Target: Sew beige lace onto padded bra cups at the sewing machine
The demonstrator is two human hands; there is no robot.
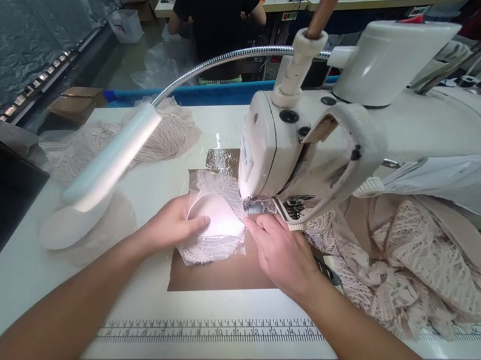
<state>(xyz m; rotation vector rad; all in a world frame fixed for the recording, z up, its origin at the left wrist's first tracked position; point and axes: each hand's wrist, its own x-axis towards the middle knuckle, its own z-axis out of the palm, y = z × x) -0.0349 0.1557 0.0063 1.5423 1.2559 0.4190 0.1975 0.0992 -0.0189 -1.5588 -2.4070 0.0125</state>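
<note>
A pale pink bra cup [219,221] with lace around it lies under the head of a white sewing machine [269,142]. My left hand [173,221] grips the cup's left edge, thumb on top and fingers hidden beneath. Close to the needle, my right hand [277,248] pinches the cup's right edge with its fingertips. The needle and presser foot stand right beside those fingertips. Below the work, a brown sheet [205,278] covers part of the white table [148,287].
A lamp [113,152] on a bendy neck hangs over the left side. Lace pieces [175,129] lie behind it, and a loose cup [70,228] below. Heaped lace fabric [394,255] fills the right side. A printed ruler [215,332] runs along the front edge. Ahead sits a person [216,10].
</note>
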